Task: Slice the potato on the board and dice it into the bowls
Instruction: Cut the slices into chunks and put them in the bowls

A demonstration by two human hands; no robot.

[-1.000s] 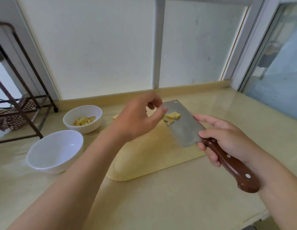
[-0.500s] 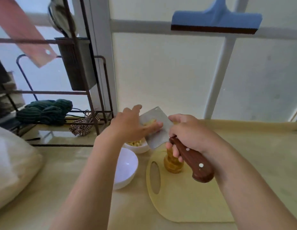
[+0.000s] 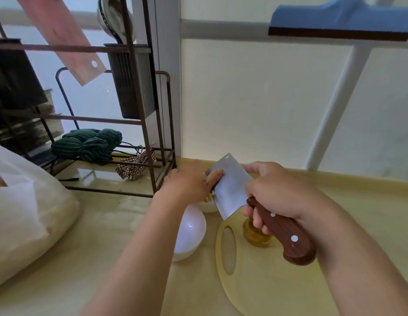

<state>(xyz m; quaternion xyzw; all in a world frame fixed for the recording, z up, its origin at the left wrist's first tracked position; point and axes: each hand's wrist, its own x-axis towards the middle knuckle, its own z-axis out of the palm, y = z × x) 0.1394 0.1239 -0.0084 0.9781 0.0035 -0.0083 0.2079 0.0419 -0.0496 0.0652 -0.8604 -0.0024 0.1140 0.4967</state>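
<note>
My right hand (image 3: 273, 190) grips the brown wooden handle of a cleaver (image 3: 230, 190), holding its blade tilted above the far white bowl (image 3: 208, 207). My left hand (image 3: 189, 183) lies flat-fingered against the blade's face, a finger touching the steel. Pale potato pieces (image 3: 208, 198) show at the blade's lower edge over that bowl, which is mostly hidden. A second white bowl (image 3: 189, 233) sits nearer, with nothing visible inside. The yellow cutting board (image 3: 255, 281) lies under my right arm, and a stack of potato slices (image 3: 256, 236) stands on it near the handle hole.
A dark metal rack (image 3: 152, 133) stands at the back left with a green cloth (image 3: 88, 144) and a hanging utensil holder (image 3: 132, 80). A white plastic bag (image 3: 22, 208) bulges at the left edge. A blue squeegee (image 3: 342, 19) hangs on the window above.
The view swung left and the cleaver was carried from over the board to over the far bowl. My left hand slid along the blade, pushing potato pieces off toward the bowl.
</note>
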